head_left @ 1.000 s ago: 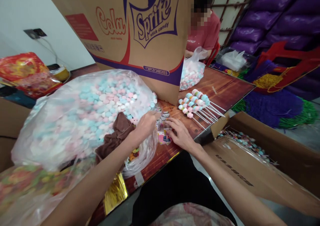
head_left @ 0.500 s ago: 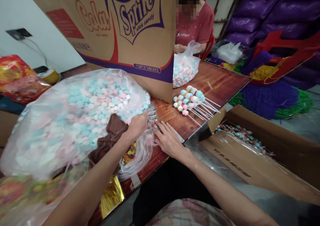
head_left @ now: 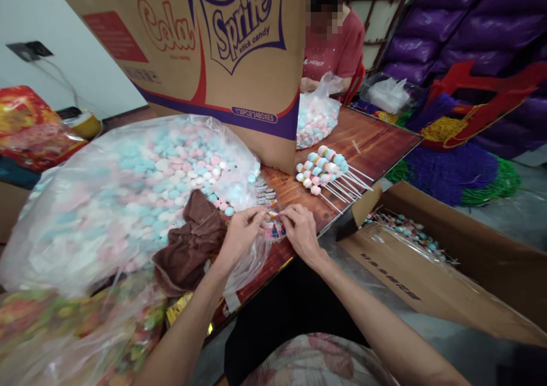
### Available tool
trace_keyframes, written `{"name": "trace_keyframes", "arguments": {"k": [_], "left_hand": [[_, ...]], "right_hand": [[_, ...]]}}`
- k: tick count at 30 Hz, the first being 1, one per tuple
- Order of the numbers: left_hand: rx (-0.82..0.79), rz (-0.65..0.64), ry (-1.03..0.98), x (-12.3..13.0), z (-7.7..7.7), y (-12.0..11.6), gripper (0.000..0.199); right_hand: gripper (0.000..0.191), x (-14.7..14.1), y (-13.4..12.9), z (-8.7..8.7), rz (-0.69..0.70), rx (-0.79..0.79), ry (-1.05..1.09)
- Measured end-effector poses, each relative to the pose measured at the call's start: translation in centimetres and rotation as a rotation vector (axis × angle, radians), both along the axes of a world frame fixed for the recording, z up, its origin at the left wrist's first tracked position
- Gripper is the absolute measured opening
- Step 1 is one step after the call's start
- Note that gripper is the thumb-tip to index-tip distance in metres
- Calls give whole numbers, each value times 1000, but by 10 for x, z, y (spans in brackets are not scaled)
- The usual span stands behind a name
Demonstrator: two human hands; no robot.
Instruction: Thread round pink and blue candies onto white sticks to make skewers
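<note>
My left hand (head_left: pixel 243 235) and my right hand (head_left: pixel 302 231) are close together at the table's near edge, fingertips pinched. Between them is a small clear printed wrapper (head_left: pixel 276 230), with a hand closed at each side of it. More printed wrappers (head_left: pixel 265 193) lie just beyond on the wood-patterned table. A brown cloth (head_left: pixel 192 243) rests left of my left hand, against a large clear bag of pastel marshmallows (head_left: pixel 141 186). To the right of the wrappers, several skewers of marshmallows (head_left: pixel 322 168) lie with their white sticks pointing right.
A tall cardboard box (head_left: pixel 239 89) stands behind the marshmallow bag. Another person (head_left: pixel 337 44) sits across the table near a smaller marshmallow bag (head_left: pixel 316 121). An open carton (head_left: pixel 397 272) holding wrapped sticks is at the right. Bags of colourful candy (head_left: pixel 85 329) lie front left.
Both hands have come up from the wrappers on the table. The right hand's spread fingers have closed into a pinch, and a single wrapper is now between the two hands.
</note>
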State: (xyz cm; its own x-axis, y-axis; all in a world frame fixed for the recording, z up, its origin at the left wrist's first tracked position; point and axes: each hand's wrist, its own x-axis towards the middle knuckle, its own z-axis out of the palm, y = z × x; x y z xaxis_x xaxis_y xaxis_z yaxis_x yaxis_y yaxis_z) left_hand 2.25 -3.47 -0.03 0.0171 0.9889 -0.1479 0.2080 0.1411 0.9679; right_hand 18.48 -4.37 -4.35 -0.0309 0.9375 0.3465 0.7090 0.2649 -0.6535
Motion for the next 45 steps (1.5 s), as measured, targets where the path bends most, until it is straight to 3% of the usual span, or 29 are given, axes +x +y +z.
{"name": "trace_keyframes", "arguments": {"k": [3,5,10,13,16,18,20,24,28,31,37,41,45], "left_hand": [[-140,100,-181,10,-4,-4,49],[-216,99,-299,14,-2,-6,53],[-222,111,-554,23,9,-8,37],[-216,197,-643,27,12,-10,31],[-219,258,-742,32,11,-12,27],[-180,266,-786,36,8,-14,25],[-113,280,-807,41,5,-14,25],[-23,329,-810,49,2,-17,25],[-118,337,-830,42,9,-21,26],[-180,412,-836,31,13,-20,28],[-62,574,-741,32,7,-18,28],[5,533,-679,36,2,-20,34],[-5,493,-738,35,6,-17,37]], "right_hand": [[20,3,-2,6,-25,57,226],[21,5,-3,11,9,104,325],[22,7,-9,21,192,169,383],[22,8,-13,22,156,71,580],[35,7,-17,20,67,-124,894],[35,3,-18,21,92,-227,996],[30,-3,-18,24,130,-268,1010],[21,-15,-14,30,73,-239,1044],[27,-14,-9,34,151,-275,978],[30,-6,-6,35,207,-283,857],[32,2,-4,37,139,-253,857],[28,-4,-5,39,163,-254,914],[33,-3,-5,41,146,-239,837]]}}
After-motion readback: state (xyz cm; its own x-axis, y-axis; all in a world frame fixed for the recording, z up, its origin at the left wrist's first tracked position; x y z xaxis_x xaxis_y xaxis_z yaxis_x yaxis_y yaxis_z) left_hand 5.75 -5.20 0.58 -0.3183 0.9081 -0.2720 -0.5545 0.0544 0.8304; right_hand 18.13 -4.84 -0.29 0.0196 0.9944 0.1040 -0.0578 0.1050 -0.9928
